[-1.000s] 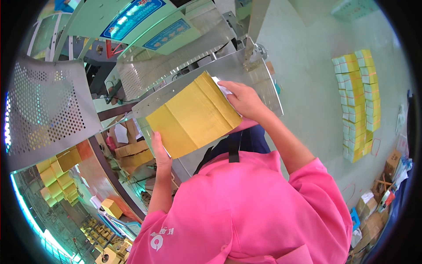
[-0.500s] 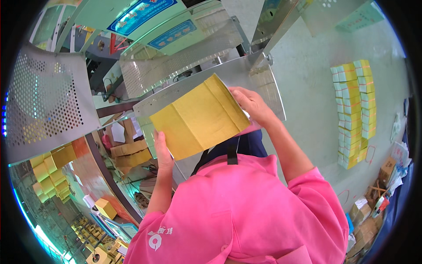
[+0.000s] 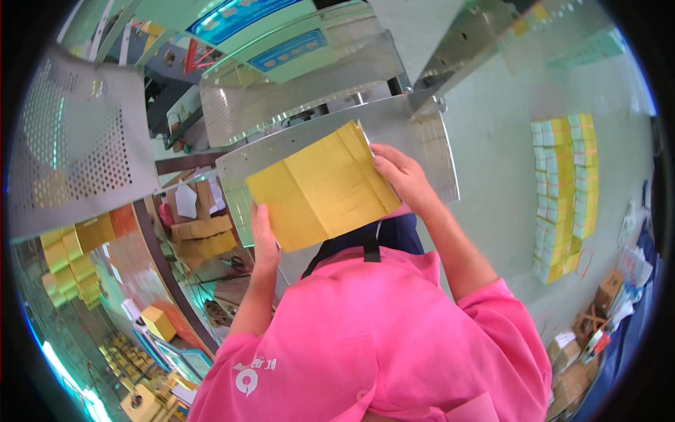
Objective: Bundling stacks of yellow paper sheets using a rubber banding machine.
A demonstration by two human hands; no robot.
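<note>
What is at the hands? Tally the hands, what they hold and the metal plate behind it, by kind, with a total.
Bare hands: 2, the left hand and the right hand
Sheaf of flat yellow cartons, gripped by both: 1
Curved metal plate: 1
Total: 4

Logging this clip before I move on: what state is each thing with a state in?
Yellow flat carton: folded flat, held up in both hands.
Left hand: gripping the carton's lower edge.
Right hand: gripping its right edge.
Yellow and green packs: stacked in rows on the floor.
</note>
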